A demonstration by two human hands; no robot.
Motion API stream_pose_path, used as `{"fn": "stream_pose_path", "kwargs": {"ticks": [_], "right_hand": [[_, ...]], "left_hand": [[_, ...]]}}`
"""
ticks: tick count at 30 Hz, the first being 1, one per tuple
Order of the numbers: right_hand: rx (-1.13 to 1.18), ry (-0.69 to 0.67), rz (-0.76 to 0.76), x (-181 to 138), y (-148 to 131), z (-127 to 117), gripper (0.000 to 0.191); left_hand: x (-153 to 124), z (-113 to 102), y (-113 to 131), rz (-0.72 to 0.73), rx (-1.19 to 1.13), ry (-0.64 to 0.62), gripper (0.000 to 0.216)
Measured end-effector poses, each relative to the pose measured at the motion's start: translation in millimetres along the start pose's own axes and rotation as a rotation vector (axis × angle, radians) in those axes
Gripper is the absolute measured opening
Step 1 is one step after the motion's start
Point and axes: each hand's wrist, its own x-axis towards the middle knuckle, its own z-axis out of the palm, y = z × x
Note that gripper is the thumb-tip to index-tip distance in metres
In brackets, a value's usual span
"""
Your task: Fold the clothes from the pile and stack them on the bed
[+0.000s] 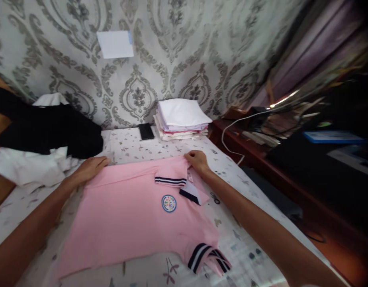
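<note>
A pink polo shirt (133, 215) with navy-and-white striped cuffs and a round badge lies flat on the patterned bed sheet (136, 147). My left hand (90, 167) rests on the shirt's far left edge, fingers curled over the fabric. My right hand (197, 161) pinches the far right edge beside the folded sleeve and collar (184, 185). A second striped cuff (206, 257) lies at the near right.
A stack of folded white and pale clothes (182, 119) sits against the patterned wall, with a black phone (146, 131) beside it. Black and white garments (46, 131) are heaped at the left. A dark wooden table with cables (261, 119) stands at the right.
</note>
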Motion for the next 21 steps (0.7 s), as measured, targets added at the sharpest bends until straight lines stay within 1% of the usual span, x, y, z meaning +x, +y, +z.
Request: {"fn": "stream_pose_path", "kwargs": {"ticks": [3, 5, 7, 9, 11, 12, 14, 16, 18, 20, 21], "right_hand": [[-0.001, -0.005, -0.015, -1, 4, 1, 0.018], [-0.024, 0.035, -0.049, -3, 6, 1, 0.023], [-0.082, 0.094, -0.154, -9, 4, 1, 0.034], [-0.156, 0.111, -0.333, -19, -4, -1, 0.034], [-0.214, 0.053, -0.530, -32, -16, -3, 0.023], [-0.230, -0.009, -0.616, -39, -23, -4, 0.019], [-0.247, -0.160, -0.748, -53, -35, -4, 0.018], [-0.252, -0.278, -0.820, -65, -43, -5, 0.021], [-0.247, -0.324, -0.849, -77, -47, -5, 0.022], [-0.218, -0.343, -0.861, -89, -48, -8, 0.021], [-0.188, -0.350, -0.861, -95, -47, -9, 0.021]], "left_hand": [[-10, -15, -22, -0.033, -0.102, -0.076, 0.048], [-19, -25, -33, -0.044, -0.172, -0.146, 0.047], [-27, -30, -39, -0.041, -0.234, -0.205, 0.043], [-30, -30, -41, -0.032, -0.258, -0.210, 0.039], [-30, -28, -42, -0.033, -0.243, -0.169, 0.037], [-29, -26, -42, -0.044, -0.232, -0.148, 0.036], [-28, -22, -41, -0.083, -0.198, -0.125, 0.031], [-29, -18, -37, -0.112, -0.114, -0.056, 0.023], [-33, -14, -25, -0.098, 0.008, 0.094, 0.018], [-41, -9, -6, -0.023, 0.065, 0.227, 0.023], [-46, -6, 6, 0.030, 0.053, 0.249, 0.025]]}}
